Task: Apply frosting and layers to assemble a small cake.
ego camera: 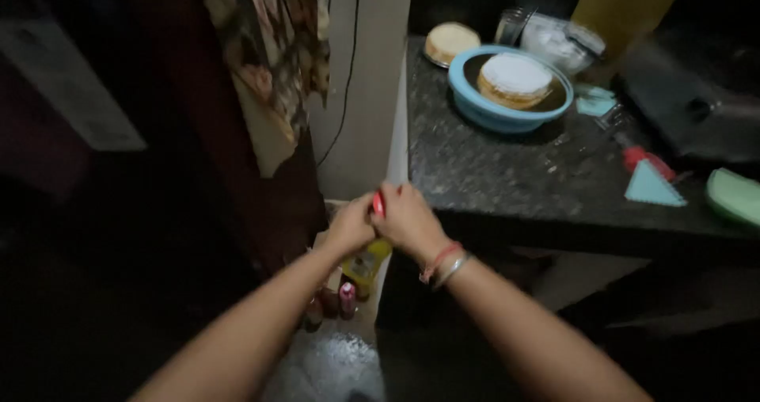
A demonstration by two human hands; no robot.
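Both hands were closed on a small red-capped object [378, 205] at 9 o'clock of the dark stone counter [507, 172] | left hand [351, 226] gripped below | right hand [408, 218] clenched over cap | cap not seen off.

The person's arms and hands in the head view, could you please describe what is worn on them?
Both forearms are bare, with no sleeves in view. The right hand has a red thread band and a thin silvery bangle on its wrist. The left hand shows no band, and no gloves are worn. The picture is too blurred to show any rings.
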